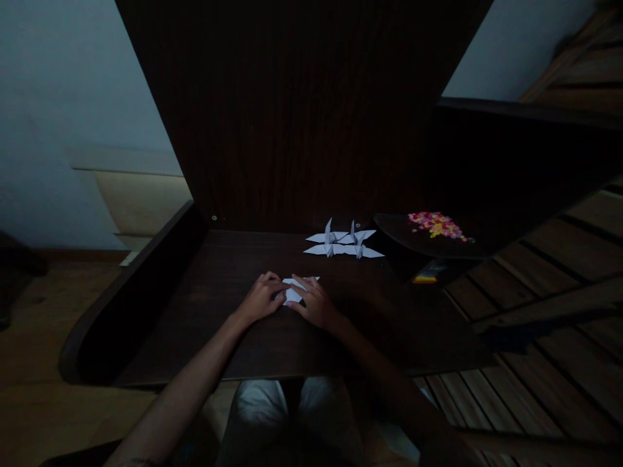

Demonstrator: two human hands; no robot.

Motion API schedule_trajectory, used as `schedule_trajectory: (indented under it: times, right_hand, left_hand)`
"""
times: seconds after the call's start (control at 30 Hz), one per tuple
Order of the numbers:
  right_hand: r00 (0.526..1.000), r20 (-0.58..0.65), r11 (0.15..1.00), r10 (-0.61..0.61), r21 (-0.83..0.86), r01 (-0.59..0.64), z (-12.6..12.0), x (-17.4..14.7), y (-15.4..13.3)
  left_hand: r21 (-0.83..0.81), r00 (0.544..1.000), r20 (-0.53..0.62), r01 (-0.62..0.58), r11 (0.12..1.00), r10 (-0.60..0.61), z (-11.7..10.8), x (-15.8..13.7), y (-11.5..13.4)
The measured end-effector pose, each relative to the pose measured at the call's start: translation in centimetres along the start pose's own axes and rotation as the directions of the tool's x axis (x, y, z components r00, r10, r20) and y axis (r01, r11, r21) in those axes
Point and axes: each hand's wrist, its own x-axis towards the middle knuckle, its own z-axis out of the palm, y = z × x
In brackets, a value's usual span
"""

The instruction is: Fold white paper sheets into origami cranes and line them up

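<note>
A sheet of white folded paper [293, 293] lies on the dark wooden desk in front of me, with a pointed corner sticking out at its upper right. My left hand [263, 295] holds the paper's left side, its fingers bent and the thumb along the near edge. From the right, my right hand [315, 303] grips the same paper, with fingers over its top and the thumb at the near edge. The two hands' fingertips almost meet, covering parts of the folds. Beyond them stand several white origami cranes [329, 249], set close together in two rows.
A dark upright panel [292, 117] closes off the desk's back, and a raised side [141, 292] bounds its left. At right, a small shelf [394, 227] bears a heap of pink, red and yellow bits [438, 225]. Below it sits a yellow-edged item [425, 279].
</note>
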Motion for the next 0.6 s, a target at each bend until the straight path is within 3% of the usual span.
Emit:
schedule_trajectory:
  times: [0.13, 0.33, 0.6]
  right_hand:
    - [0.996, 0.002, 0.994, -0.094, -0.054, 0.094, -0.2, -0.2, 0.4]
    - [0.973, 0.028, 0.964, -0.228, -0.133, 0.229, -0.9, -0.5, 1.2]
    - [0.987, 0.056, 0.969, -0.149, -0.191, 0.157, -1.4, -0.2, 0.5]
  left_hand:
    - [0.115, 0.993, 0.104, -0.059, 0.992, 0.047, -0.9, -0.4, 0.4]
    - [0.208, 0.979, 0.158, -0.157, 0.965, 0.125, -1.6, -0.5, 0.7]
    - [0.24, 0.977, 0.167, -0.169, 0.956, 0.131, -1.5, -0.6, 0.9]
